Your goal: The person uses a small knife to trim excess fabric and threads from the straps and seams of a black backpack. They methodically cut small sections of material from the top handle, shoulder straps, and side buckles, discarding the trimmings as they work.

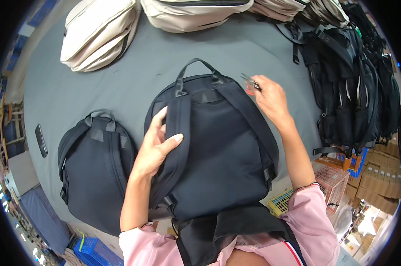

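Dark backpack [218,153], cartons [377,187], possibly white labels [376,171]

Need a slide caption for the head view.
Left-hand grip on the shoulder strap of a dark backpack, right-hand grip holding small snips; second dark backpack at left.

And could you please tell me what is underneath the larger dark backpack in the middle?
Grey table cover shows beside the larger dark backpack, which appears to rest on it; whatever lies directly beneath is hidden.

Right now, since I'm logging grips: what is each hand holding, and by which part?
The left hand holds the large backpack by its left strap; the right hand holds snips by the handles.
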`<state>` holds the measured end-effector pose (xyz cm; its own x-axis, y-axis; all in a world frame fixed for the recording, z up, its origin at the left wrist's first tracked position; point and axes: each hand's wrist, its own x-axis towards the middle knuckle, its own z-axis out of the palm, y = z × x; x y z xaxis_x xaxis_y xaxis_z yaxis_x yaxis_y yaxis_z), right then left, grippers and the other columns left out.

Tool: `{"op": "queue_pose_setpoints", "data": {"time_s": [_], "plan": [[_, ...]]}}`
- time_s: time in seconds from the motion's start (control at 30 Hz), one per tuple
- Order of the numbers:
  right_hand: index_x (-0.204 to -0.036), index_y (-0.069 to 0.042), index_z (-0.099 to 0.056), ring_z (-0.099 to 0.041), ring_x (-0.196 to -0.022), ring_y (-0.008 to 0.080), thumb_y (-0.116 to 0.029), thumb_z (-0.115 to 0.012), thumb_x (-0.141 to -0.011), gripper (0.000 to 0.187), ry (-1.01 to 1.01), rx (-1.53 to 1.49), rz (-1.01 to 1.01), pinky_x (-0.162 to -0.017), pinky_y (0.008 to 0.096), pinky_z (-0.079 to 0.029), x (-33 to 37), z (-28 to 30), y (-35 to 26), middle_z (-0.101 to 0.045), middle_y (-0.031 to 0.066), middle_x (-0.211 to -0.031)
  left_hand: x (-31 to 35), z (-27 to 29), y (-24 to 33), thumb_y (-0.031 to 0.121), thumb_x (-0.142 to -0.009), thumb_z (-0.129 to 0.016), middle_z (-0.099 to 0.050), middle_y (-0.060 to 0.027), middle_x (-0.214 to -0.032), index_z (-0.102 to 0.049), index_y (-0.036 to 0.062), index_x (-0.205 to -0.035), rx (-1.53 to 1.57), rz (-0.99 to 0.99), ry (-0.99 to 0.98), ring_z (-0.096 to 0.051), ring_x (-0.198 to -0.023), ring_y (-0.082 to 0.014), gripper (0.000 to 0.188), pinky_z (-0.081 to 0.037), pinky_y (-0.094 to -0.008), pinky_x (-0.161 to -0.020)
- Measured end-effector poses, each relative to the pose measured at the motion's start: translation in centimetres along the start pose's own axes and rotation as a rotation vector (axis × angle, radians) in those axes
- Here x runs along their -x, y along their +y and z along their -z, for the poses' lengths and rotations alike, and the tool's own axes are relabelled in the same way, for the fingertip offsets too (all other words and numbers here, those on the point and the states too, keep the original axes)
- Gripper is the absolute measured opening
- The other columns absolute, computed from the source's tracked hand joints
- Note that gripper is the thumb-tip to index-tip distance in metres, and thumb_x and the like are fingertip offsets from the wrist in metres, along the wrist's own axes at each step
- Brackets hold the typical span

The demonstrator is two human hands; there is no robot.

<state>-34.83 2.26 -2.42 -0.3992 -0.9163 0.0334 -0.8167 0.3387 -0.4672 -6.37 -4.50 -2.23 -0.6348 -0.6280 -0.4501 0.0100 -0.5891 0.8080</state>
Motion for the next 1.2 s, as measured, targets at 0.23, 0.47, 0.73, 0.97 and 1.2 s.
{"op": "queue_pose_setpoints", "data": {"time_s": [0.23,0.47,0.73,0.97,1.2], "plan": [[-0.096,0.002,-0.06,-0.057,-0.078,0.01,-0.025,-0.065,-0.086,0.03,-0.439,-0.777,-0.385,-0.072,0.0255,-0.046,0.2,-1.5,0.5,-0.063,0.0054,-0.082,-2.2,-2.5,0.4,0.001,-0.078,-0.068,-0.058,-0.01,-0.094,-0.047,0.0064,-0.13,-1.453,-0.7,0.43,-0.059,-0.074,-0.0194,0.056,-0.049,-0.0286,-0.068],[-0.093,-0.004,-0.056,-0.052,-0.077,0.0052,-0.016,-0.066,-0.087,0.017,-0.367,-1.048,-0.335,-0.068,0.0227,-0.043,4.6,-3.0,-0.6,-0.058,-0.0001,-0.078,-7.4,-5.9,-2.4,0.028,-0.091,-0.062,-0.067,-0.0077,-0.08,-0.065,-0.0022,-0.097,-0.207,0.113,0.122,-0.062,-0.068,-0.0132,0.031,-0.05,-0.0267,-0.064],[-0.088,-0.004,-0.051,-0.059,-0.056,0.0177,-0.011,-0.067,-0.082,0.018,-0.118,-0.351,0.129,-0.051,0.0283,-0.043,6.7,-2.1,-1.0,-0.06,0.0043,-0.072,-7.5,-9.1,-5.3,0.013,-0.087,-0.066,-0.054,0.0035,-0.068,-0.056,0.0039,-0.072,-0.028,-0.154,0.312,-0.044,-0.059,-0.0029,0.02,-0.037,-0.0213,-0.053],[-0.09,-0.015,-0.067,-0.061,-0.061,0.0265,-0.01,-0.063,-0.073,0.018,0.015,-0.225,0.502,-0.052,0.039,-0.047,-1.3,-2.5,-2.8,-0.062,0.0034,-0.073,-8.2,-9.5,-6.8,0.012,-0.089,-0.062,-0.038,0.0067,-0.064,-0.039,0.0065,-0.065,-0.16,-0.288,0.386,-0.032,-0.06,-0.0033,0.034,-0.027,-0.0232,-0.05],[-0.091,-0.007,-0.069,-0.059,-0.076,0.0165,-0.018,-0.069,-0.081,0.015,-0.571,-0.323,0.156,-0.072,0.0305,-0.045,-7.3,-8.4,-1.2,-0.067,0.0053,-0.081,-8.8,-7.6,-9.7,0.009,-0.088,-0.062,-0.029,-0.0039,-0.052,-0.033,0.0013,-0.064,-0.527,-0.416,0.468,-0.026,-0.05,-0.0097,0.038,-0.027,-0.0299,-0.044]]}}
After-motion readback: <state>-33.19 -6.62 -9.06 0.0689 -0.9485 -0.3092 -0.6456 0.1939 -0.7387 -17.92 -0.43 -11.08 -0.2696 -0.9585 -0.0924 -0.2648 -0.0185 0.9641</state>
